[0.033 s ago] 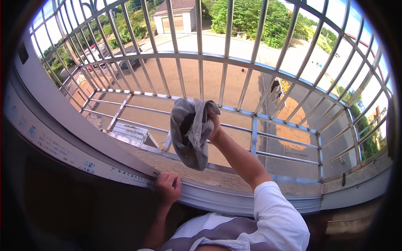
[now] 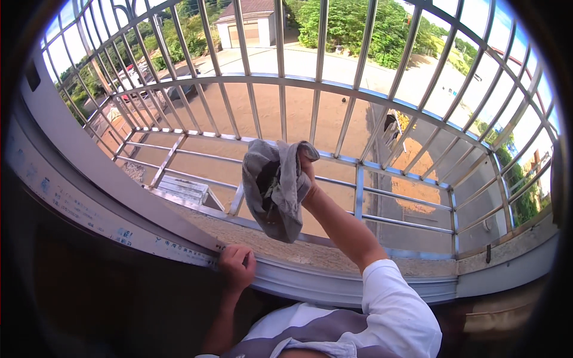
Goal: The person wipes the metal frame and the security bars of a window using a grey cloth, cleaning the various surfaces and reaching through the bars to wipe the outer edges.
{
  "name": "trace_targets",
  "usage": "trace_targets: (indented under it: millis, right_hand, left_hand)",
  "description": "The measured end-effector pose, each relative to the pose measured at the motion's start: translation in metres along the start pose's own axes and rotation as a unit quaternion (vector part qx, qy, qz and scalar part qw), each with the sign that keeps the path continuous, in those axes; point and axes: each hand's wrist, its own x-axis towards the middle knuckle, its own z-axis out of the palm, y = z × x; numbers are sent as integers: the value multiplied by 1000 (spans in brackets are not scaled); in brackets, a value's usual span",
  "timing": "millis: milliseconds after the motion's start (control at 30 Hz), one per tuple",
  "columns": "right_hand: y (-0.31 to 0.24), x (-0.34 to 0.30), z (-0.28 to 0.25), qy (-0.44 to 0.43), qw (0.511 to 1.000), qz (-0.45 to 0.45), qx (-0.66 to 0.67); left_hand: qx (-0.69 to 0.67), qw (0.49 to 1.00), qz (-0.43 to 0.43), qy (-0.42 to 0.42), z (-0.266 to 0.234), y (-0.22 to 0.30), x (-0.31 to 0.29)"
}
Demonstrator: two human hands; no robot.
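My right hand (image 2: 307,176) reaches out past the window frame (image 2: 179,247), fingers closed around a bunched grey cloth (image 2: 274,191). The cloth hangs in loose folds from my grip, out beyond the frame and above the rough concrete ledge (image 2: 310,253) that runs just outside it. It sits in front of the metal window grille (image 2: 334,149), near the grille's lower horizontal bars, though I cannot tell whether it touches them.

My left hand (image 2: 237,267) rests on the frame itself, fingers curled over its outer edge and clamped there, empty apart from the frame.

The cloth looks soft and light, limp enough to drape and fold over on itself. I judge it will not slip easily, but it gives no stiffness of its own, so it takes whatever shape my fingers press into it. Holding it by a gathered wad near the top, as I do now, keeps most of it under control while the lower part dangles free. A dark patch shows in its folds, perhaps dirt or shadow; I cannot say which.

Far beyond the frame lie a sandy yard (image 2: 298,113) and trees (image 2: 358,30).
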Motion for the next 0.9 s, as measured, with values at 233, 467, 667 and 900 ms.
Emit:
trace_targets:
  millis: [233, 467, 667, 900]
  right_hand:
    - [-9, -67, 53, 136, 962, -132, -199]
    - [-5, -127, 48, 202, 877, -173, -400]
    - [18, -144, 117, 558, 784, -207, -176]
    - [-86, -219, 97, 348, 668, -331, -568]
  left_hand:
    - [18, 1000, -3, 6, 4, -3, -3]
    - [5, 1000, -19, -4, 5, 0, 4]
    - [39, 999, -11, -37, -3, 1, -1]
    - [23, 997, 38, -69, -1, 16, 9]
